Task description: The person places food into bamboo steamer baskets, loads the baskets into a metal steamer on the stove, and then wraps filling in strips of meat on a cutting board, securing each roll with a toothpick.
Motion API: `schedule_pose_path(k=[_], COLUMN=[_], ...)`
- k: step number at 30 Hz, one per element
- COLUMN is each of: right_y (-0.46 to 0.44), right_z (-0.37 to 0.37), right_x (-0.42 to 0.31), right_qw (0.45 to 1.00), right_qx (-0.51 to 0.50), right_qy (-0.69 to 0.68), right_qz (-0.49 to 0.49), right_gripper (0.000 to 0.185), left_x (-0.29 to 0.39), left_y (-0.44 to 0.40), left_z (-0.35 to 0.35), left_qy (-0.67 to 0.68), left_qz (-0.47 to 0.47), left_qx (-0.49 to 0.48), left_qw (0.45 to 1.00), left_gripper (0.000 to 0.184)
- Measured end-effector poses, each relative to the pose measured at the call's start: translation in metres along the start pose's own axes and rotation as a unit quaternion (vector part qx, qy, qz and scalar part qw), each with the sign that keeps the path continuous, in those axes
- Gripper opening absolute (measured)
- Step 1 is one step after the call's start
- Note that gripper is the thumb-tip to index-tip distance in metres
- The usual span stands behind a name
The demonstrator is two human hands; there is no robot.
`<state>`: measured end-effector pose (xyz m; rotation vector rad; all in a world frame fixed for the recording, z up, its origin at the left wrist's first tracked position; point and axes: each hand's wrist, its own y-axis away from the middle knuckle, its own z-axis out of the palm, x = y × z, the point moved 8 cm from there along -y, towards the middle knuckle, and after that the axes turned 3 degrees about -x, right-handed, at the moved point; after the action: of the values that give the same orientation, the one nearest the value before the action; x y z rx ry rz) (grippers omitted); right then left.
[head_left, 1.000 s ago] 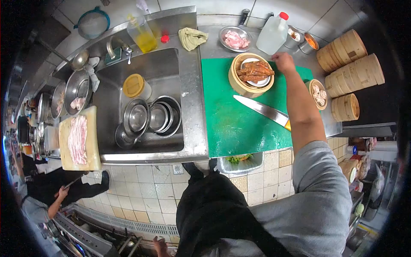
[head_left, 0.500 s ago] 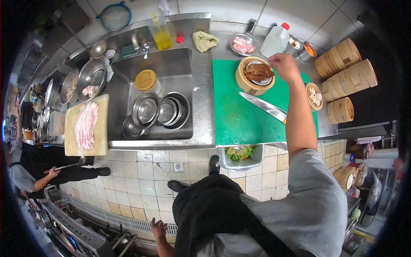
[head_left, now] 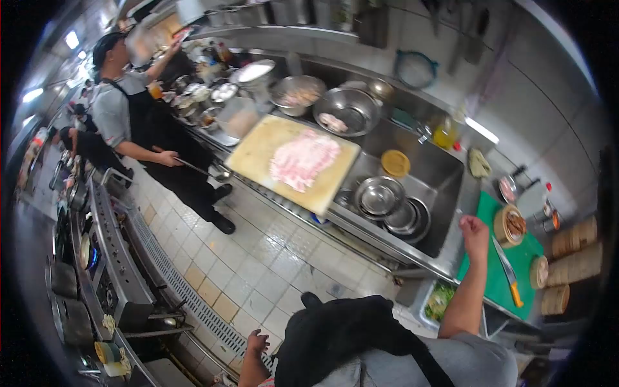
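Note:
My right hand (head_left: pixel 475 233) is raised over the sink's right rim, its fingers curled together; whether anything small is in them is hidden. Low in the view my left hand (head_left: pixel 257 342) hangs over the floor, empty, with its fingers apart. On the green board (head_left: pixel 488 284) a bamboo steamer (head_left: pixel 507 227) holds browned food in a dish. Beside it lies a knife with a yellow handle (head_left: pixel 515 293). A smaller steamer (head_left: pixel 538 272) sits at the board's right edge. Sliced meat (head_left: pixel 304 158) is spread on a pale cutting board (head_left: pixel 253 152) left of the sink.
Metal bowls (head_left: pixel 379 196) and a yellow-lidded container (head_left: pixel 395 163) are in the sink (head_left: pixel 445 187). A co-worker (head_left: pixel 145 122) stands at the left with a ladle. Stoves (head_left: pixel 122 271) line the lower left. A bin with greens (head_left: pixel 440 300) is below the counter. Steamers (head_left: pixel 570 264) are stacked at right.
The view has swung left, bringing the co-worker and stoves more fully into sight. My right hand has left the steamer's dish and moved left toward the sink. My left hand stays low.

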<state>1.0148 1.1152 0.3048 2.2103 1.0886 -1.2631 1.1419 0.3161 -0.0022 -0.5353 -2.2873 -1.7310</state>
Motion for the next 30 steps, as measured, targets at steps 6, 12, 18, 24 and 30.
schedule_pose_path(k=[6, 12, 18, 24, 30], right_y=[-0.016, -0.092, -0.135, -0.166, -0.232], right_z=[0.112, 0.189, 0.309, 0.404, 0.470], right_x=[-0.135, -0.276, -0.444, -0.600, -0.746], right_qw=[0.998, 0.985, 0.926, 0.881, 0.840], right_qx=[-0.056, -0.097, -0.194, -0.178, -0.016], right_qy=[0.011, -0.003, -0.002, 0.023, 0.224], right_qz=[-0.008, -0.146, -0.324, -0.438, -0.494], right_gripper=[0.020, 0.023, 0.027, 0.025, 0.023], left_x=[0.069, 0.113, 0.156, 0.181, 0.217], left_y=[-0.034, -0.078, -0.097, -0.127, -0.242], left_z=[-0.071, -0.091, -0.080, -0.095, -0.175], left_qy=[0.037, 0.078, 0.170, -0.032, -0.225], left_qz=[0.035, 0.022, 0.046, 0.062, 0.170], left_qx=[0.053, 0.066, 0.029, 0.012, -0.017], left_qw=[0.997, 0.994, 0.984, 0.998, 0.959], left_gripper=[0.060, 0.058, 0.057, 0.040, 0.032])
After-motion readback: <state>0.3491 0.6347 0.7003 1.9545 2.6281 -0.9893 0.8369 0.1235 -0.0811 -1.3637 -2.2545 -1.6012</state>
